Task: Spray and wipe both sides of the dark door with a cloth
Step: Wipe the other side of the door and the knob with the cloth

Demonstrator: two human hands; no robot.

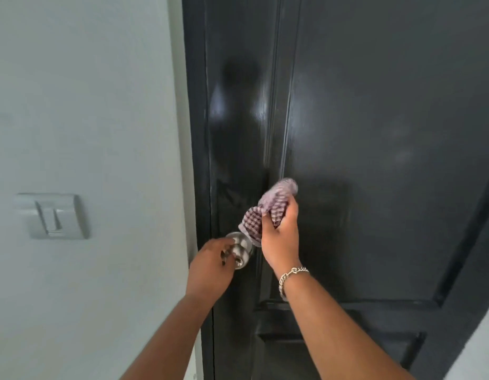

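The dark panelled door (375, 133) fills the right and middle of the view, glossy with light reflections. My right hand (280, 237) grips a bunched purple-and-white checked cloth (268, 207) against the door just above the knob. My left hand (210, 267) curls its fingers around the round silver door knob (239, 249) at the door's left edge. A silver chain bracelet sits on my right wrist. No spray bottle is in view.
A pale wall (87, 105) lies to the left of the dark door frame (195, 133), with a grey light switch (55, 215) at knob height. A strip of pale wall shows at the bottom right corner.
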